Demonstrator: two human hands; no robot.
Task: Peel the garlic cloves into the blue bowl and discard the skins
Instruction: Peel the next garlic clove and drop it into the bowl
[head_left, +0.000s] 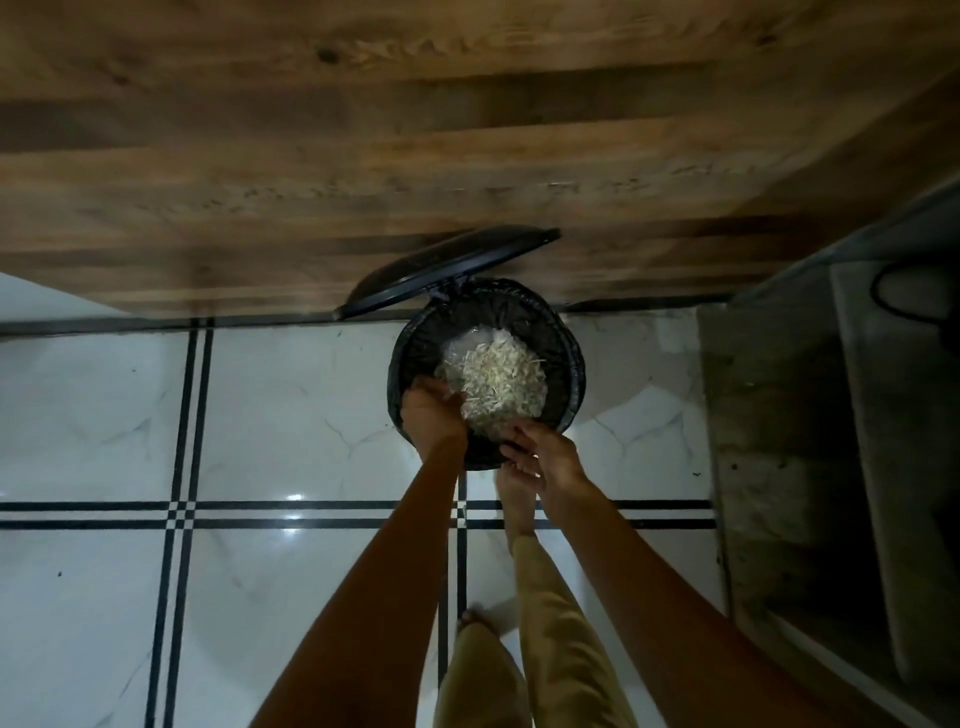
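A pile of pale garlic skins (498, 379) lies on a sheet of clear plastic (470, 340) over the mouth of a black pedal bin (569, 364) lined with a black bag. My left hand (434, 413) grips the plastic's left near edge, its fingers curled into the skins. At the bin's near rim my right hand (540, 457) holds the plastic's near edge with curled fingers. The bin's lid (447, 270) stands raised. No blue bowl or garlic cloves are in view.
The bin stands on white tiles with black lines (291, 415), against a wooden cabinet front (415, 156). A foot (517, 499) rests at the bin's base. A dark stone counter edge (779, 415) runs down the right side.
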